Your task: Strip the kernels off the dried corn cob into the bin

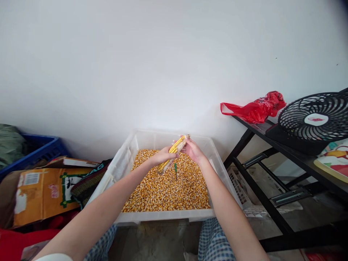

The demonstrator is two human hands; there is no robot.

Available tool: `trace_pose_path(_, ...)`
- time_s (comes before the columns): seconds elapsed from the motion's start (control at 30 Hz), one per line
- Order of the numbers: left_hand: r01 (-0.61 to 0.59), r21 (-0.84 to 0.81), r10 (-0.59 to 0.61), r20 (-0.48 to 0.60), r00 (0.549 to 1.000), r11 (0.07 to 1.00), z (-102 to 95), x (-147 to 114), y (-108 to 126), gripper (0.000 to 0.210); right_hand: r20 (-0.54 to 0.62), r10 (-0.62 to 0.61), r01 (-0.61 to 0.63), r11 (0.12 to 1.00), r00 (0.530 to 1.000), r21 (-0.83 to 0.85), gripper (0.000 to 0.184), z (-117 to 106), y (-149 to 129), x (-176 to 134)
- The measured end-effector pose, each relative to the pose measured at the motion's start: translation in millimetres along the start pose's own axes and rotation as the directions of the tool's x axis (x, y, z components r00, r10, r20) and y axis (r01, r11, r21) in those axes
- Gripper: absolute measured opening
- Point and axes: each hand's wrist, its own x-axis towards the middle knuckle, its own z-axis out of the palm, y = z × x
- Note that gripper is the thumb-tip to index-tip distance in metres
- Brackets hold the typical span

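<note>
An ear of corn [178, 146] is held at a slant over a clear plastic bin [138, 216], its upper end to the right. Yellow kernels cover part of it, and a pale strip runs along its side. My left hand [163, 156] is closed around the middle of the ear. At the upper end my right hand [192, 149] grips it, with some fingers hidden behind. Just below the ear shows a small green-handled tool [175, 168] with a thin dark tip, pointing down. Loose corn kernels [168, 194] fill the lower part of the bin.
To the right is a black table [259, 131] carrying a red plastic bag [257, 108] and a black fan [315, 117]. On the left are a cardboard box [40, 195] and a blue crate [51, 146]. A white wall [168, 65] rises behind the bin.
</note>
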Motion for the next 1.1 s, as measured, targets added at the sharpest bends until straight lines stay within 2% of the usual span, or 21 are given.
trace_pose_path(0.1,-0.051,0.196,0.07,-0.088,0.994,0.979,-0.4,2.0,-1.9,0.047,-0.148,-0.023,0.013,0.998,0.989,-0.069,0.039,7.1,4.7,1.5)
trace_pose_path(0.2,-0.057,0.241,0.078,-0.078,0.994,0.969,0.6,2.3,-4.6,0.046,-0.229,-0.091,0.064,0.99,0.969,-0.124,0.037,11.9,11.7,2.9)
trace_pose_path(0.47,-0.012,0.019,0.012,-0.001,1.0,1.0,0.5,-0.1,-5.0,0.047,-0.061,-0.048,0.044,0.996,0.997,-0.08,0.035,-3.3,8.8,0.7)
trace_pose_path(0.53,-0.03,0.059,0.031,-0.02,0.999,0.998,-0.9,0.5,-3.0,0.046,-0.004,-0.028,0.028,0.999,1.0,-0.032,0.037,-4.8,4.5,-0.6)
trace_pose_path(0.63,-0.061,0.224,0.087,-0.108,0.99,0.973,-1.4,0.9,-0.4,0.047,0.035,-0.007,0.006,0.999,0.999,0.034,0.037,-0.8,2.1,-0.5)
trace_pose_path(0.7,-0.058,0.347,0.122,-0.165,0.979,0.936,0.1,0.5,-0.7,0.052,-0.08,-0.015,0.016,1.0,0.997,0.013,0.035,4.0,6.0,1.8)
trace_pose_path(0.77,-0.047,0.406,0.131,-0.182,0.975,0.913,2.7,-0.1,-2.8,0.057,-0.227,-0.055,0.046,0.998,0.972,-0.048,0.034,7.9,13.2,4.8)
trace_pose_path(0.83,-0.048,0.381,0.116,-0.157,0.981,0.923,5.4,-0.2,-5.8,0.059,-0.275,-0.098,0.075,0.993,0.956,-0.093,0.035,8.8,20.0,6.9)
trace_pose_path(1.0,-0.045,0.186,0.056,-0.055,0.997,0.982,5.2,1.2,-10.9,0.055,-0.126,-0.077,0.06,0.99,0.989,-0.128,0.035,1.0,19.9,4.9)
trace_pose_path(1.1,-0.036,0.125,0.037,-0.007,0.999,0.991,0.0,2.3,-10.9,0.05,-0.072,-0.056,0.048,0.993,0.996,-0.106,0.037,-2.8,12.7,2.4)
